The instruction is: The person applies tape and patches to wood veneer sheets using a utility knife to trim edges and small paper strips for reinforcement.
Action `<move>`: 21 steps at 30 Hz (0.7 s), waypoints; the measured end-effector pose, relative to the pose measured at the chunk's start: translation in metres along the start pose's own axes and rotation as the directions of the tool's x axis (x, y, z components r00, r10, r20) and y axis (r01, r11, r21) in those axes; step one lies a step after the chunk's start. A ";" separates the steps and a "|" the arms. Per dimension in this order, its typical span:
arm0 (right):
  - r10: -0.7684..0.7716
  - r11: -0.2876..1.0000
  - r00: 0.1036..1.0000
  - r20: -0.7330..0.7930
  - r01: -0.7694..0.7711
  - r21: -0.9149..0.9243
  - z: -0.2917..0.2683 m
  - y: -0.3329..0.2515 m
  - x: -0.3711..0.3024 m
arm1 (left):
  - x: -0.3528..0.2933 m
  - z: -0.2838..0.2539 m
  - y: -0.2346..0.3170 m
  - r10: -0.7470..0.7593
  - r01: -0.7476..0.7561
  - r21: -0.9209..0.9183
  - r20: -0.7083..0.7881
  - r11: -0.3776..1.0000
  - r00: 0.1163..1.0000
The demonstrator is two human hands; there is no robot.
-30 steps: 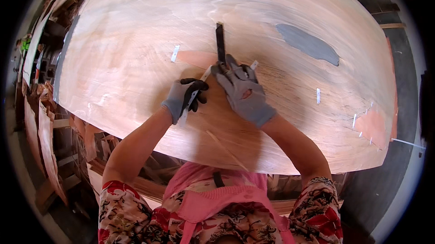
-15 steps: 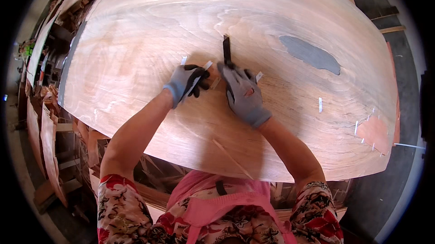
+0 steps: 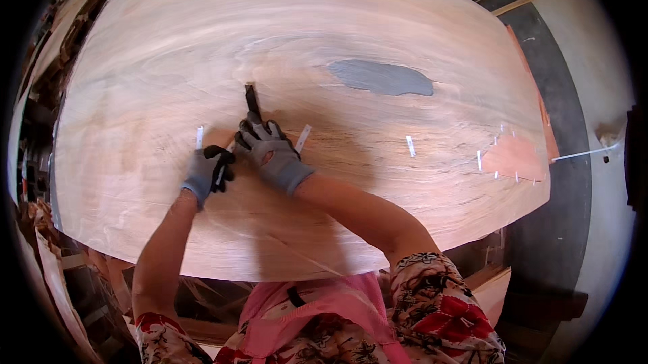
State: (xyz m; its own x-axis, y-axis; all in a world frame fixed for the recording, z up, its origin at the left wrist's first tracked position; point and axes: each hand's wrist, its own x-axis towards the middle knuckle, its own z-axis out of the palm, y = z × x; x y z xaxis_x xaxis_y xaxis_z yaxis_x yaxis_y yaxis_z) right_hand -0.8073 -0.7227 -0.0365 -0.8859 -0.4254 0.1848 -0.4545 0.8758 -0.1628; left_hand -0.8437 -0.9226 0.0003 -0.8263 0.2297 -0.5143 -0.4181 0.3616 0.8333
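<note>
Left of the thin, probably fragile veneer sheet's [image 3: 148, 87] middle, the right hand [image 3: 270, 153] has its fingers closed around a black blade's [image 3: 252, 100] near end; it looks light, stiff, best held there. The left hand's [image 3: 207, 173] fingers curl, contents unclear. White tape [image 3: 304, 137] lies just right; a grey patch [image 3: 383, 78] sits toward the far edge.

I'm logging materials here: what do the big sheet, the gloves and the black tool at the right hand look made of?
Big sheet: wood, probably unvarnished veneer; swirling grain shows. Gloves: likely matte grey knit, judging by the soft cuffs; black areas suggest a rubbery coating. Black tool: perhaps dull metal, from its flat, blade-like shape, though plastic is possible.
</note>
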 end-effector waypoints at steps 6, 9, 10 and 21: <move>0.014 0.982 0.994 0.112 0.007 -0.188 -0.029 -0.004 0.003 | -0.038 -0.051 -0.010 -0.048 0.044 -0.056 -0.073 0.997 0.996; 0.127 0.943 0.990 0.062 -0.140 0.303 -0.058 0.022 0.015 | -0.113 -0.068 -0.077 -0.179 0.252 -0.155 0.375 0.955 0.910; 0.195 0.924 0.979 0.061 -0.204 0.323 -0.067 0.023 0.025 | -0.142 -0.074 -0.095 -0.564 0.549 0.144 0.312 0.823 0.765; 0.462 0.874 0.878 -0.126 -0.427 0.232 0.002 0.067 0.050 | -0.307 -0.047 -0.255 -0.705 0.130 0.920 0.186 0.369 0.684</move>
State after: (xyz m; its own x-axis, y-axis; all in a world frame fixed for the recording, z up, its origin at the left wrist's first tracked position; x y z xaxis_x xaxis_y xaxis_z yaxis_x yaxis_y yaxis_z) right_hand -0.8826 -0.6857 -0.0405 -0.9761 0.0596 0.2088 -0.0407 0.8943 -0.4456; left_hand -0.5013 -1.1272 -0.0452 -0.1999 0.0703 -0.9773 0.0859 0.9948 0.0539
